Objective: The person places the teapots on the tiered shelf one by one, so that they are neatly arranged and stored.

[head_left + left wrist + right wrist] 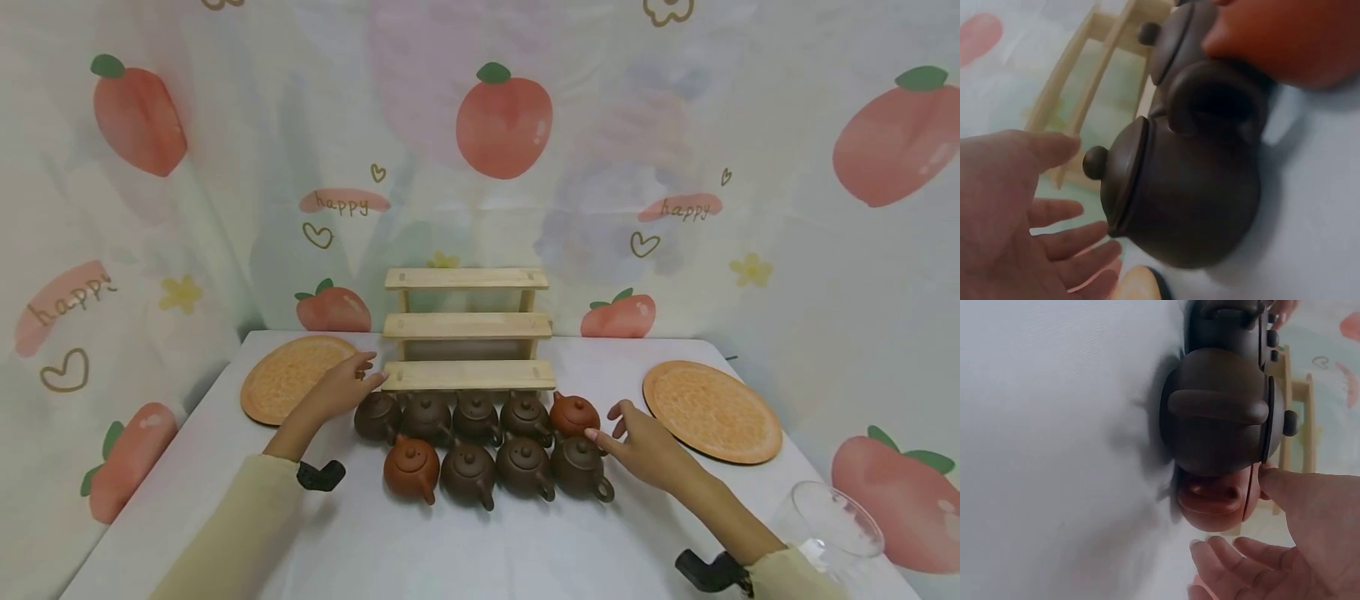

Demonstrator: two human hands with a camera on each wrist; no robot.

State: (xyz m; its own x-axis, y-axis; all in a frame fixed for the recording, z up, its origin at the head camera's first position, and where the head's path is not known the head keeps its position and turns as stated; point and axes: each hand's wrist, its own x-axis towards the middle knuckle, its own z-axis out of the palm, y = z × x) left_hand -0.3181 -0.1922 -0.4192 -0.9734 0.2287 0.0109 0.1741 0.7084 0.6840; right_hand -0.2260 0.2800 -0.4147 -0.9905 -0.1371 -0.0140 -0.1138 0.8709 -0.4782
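Several small clay teapots stand in two rows on the white table, in front of a wooden three-step shelf (pixel 468 325). Most are dark brown; one in the front row at the left (pixel 411 467) and one in the back row at the right (pixel 574 413) are orange-red. My left hand (pixel 367 372) is open beside the leftmost back teapot (pixel 377 416), palm facing it in the left wrist view (pixel 1185 200), fingers spread and apart from it. My right hand (pixel 603 422) is open, and one fingertip (pixel 1272 478) touches the lid edge where the red pot (pixel 1213 501) meets the front right dark pot (pixel 1219 419).
Two round orange mats lie flat, one at the left (pixel 288 377) behind my left hand and one at the right (pixel 712 410). A clear glass cup (pixel 832 523) stands at the near right corner. A peach-patterned cloth hangs behind the table.
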